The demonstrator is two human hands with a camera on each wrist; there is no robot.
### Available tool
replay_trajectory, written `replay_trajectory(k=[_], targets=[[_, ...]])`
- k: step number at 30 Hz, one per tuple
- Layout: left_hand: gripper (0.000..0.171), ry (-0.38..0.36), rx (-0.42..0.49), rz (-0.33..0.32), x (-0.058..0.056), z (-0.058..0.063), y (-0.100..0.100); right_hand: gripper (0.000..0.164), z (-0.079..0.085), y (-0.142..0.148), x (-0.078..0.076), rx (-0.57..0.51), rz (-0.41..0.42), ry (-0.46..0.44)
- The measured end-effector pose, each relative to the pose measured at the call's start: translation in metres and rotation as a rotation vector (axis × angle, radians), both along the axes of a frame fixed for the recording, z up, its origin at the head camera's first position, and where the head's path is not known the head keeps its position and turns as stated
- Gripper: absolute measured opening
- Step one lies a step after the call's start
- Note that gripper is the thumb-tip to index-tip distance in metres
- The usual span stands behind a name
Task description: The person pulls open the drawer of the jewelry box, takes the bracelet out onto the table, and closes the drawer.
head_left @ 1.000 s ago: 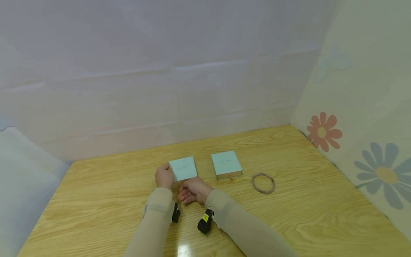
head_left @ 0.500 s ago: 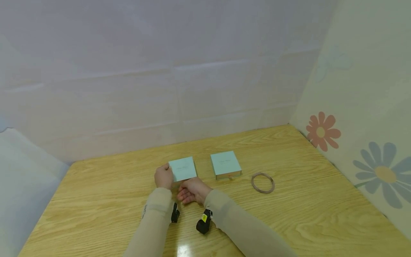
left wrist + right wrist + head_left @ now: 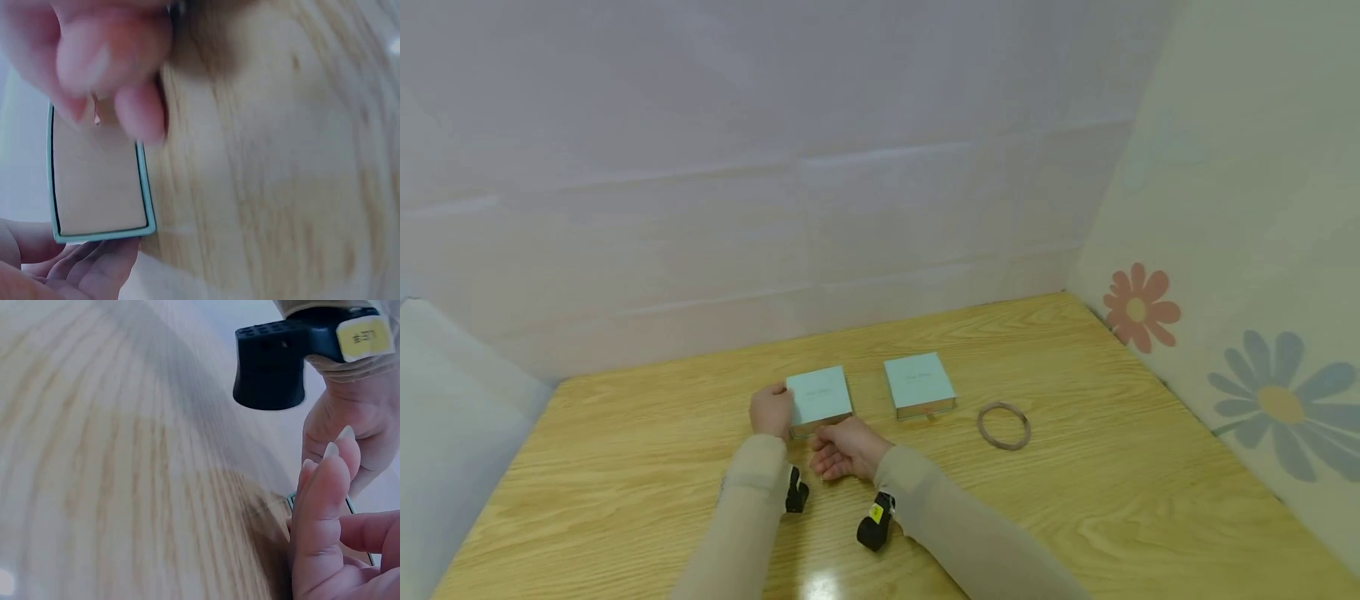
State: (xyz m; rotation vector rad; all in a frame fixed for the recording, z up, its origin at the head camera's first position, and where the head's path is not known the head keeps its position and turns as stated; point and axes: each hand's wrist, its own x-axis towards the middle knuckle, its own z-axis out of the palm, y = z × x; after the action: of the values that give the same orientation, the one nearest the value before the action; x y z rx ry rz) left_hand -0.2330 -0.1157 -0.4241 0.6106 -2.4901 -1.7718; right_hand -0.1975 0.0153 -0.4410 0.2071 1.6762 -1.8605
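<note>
Right wrist: label [image 3: 364,339], perhaps "#37", near left hand [image 3: 350,428].

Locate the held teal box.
In the head view, the held box is left of centre, between the left hand gripping its left side and the right hand at its near edge, left of the other box.

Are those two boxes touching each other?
Apart. The head view shows it: a strip of bare table lies between the left box and the right box.
</note>
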Motion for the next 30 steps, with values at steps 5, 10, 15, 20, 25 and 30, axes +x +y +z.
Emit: replay_trajectory(k=[5, 10, 15, 20, 25, 30], targets=[[0.046, -0.021, 0.086, 0.014, 0.001, 0.001, -0.007, 0.029, 0.000, 0.008, 0.003, 0.003, 0.015, 0.027], [0.048, -0.009, 0.217, 0.022, 0.007, 0.005, -0.013, 0.029, 0.001, 0.019, 0.006, -0.001, 0.023, 0.050], [0.049, 0.022, 0.242, 0.010, 0.012, 0.005, -0.017, 0.027, 0.002, 0.029, 0.009, 0.001, 0.021, 0.065], [0.048, 0.090, 0.205, 0.031, 0.014, 0.008, -0.016, 0.027, 0.005, 0.041, 0.011, -0.003, 0.025, 0.089], [0.045, 0.162, 0.171, 0.044, 0.016, 0.016, -0.008, 0.028, 0.008, 0.053, 0.012, -0.014, 0.025, 0.100], [0.041, 0.236, 0.119, 0.068, 0.018, 0.020, 0.002, 0.029, 0.008, 0.064, 0.012, -0.015, 0.003, 0.106]])
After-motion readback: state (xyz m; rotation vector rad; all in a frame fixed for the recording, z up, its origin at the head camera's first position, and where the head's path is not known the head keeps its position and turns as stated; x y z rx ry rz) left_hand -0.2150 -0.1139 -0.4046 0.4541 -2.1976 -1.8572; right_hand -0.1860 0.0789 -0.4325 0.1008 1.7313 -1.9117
